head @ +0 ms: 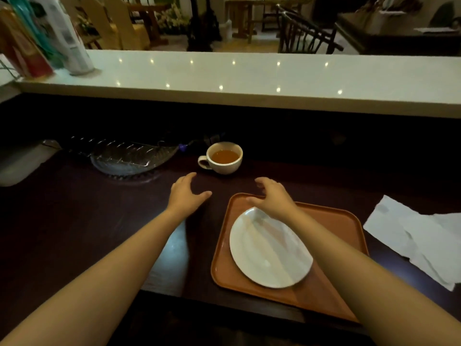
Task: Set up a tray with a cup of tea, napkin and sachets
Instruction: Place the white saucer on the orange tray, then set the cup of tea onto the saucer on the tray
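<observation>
1. Nearest the viewer, one orange tray (331, 226) is sitting on the dark counter (74, 221), carrying one white plate (269, 248).
2. Two bare hands are reaching forward: the left hand (184, 193) over the counter, the right hand (272, 193) above the tray's far edge. Both are spread and holding nothing.
3. To the right, white paper napkins (419, 236) are lying off the tray; the count is unclear.
4. Beyond the hands, one cup of tea (224, 157) is standing off the tray, fairly full.
5. Risk, as a judgement: lifting the cup quickly could be slopping tea over its rim.
6. No sachets are clearly showing; one glass dish (129, 158) is lying at far left.
</observation>
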The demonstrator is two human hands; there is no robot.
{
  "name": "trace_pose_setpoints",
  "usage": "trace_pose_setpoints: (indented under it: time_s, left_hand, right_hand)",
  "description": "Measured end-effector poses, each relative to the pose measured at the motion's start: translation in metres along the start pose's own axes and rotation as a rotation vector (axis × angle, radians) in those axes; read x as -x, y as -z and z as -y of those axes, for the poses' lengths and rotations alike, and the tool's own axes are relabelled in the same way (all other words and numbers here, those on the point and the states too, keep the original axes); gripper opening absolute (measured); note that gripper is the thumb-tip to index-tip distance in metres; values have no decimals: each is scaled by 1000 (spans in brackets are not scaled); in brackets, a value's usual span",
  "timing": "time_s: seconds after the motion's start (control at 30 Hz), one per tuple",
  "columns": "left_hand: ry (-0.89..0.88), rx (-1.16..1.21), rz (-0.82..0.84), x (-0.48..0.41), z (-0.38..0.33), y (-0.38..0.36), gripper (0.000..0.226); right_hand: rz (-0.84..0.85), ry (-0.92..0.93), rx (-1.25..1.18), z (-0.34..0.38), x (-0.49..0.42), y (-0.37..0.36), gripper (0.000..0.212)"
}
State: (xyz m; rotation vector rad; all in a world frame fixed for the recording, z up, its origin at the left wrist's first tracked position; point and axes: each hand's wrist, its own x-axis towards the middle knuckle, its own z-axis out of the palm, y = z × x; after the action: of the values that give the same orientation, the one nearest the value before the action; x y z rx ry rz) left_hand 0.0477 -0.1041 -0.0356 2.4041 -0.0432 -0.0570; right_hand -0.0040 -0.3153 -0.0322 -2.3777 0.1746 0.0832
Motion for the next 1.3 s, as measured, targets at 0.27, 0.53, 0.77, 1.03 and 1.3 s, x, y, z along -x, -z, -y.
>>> trace_pose_setpoints:
  time_s: [0.27, 0.53, 0.77, 1.03, 1.3]
  left_hand:
    - [-73, 330, 105, -83, 39, -11, 86]
    - [-184, 403, 354, -141, 41, -22, 80]
    - [-236, 440, 326, -141, 38, -27, 65]
    - [-228, 468, 304, -116, 38, -25, 66]
    - [-249, 488, 264, -60, 21, -17, 74]
  right_hand:
    - [-81, -90, -184, 6, -65, -37, 78]
    - [-154, -53, -250, 8, -104, -52, 77]
    - [-237, -37, -368, 13, -108, -59, 66]
    - [-218, 25, -322, 9, -92, -56, 64]
    - [-177, 60, -347, 1, -46, -41, 67]
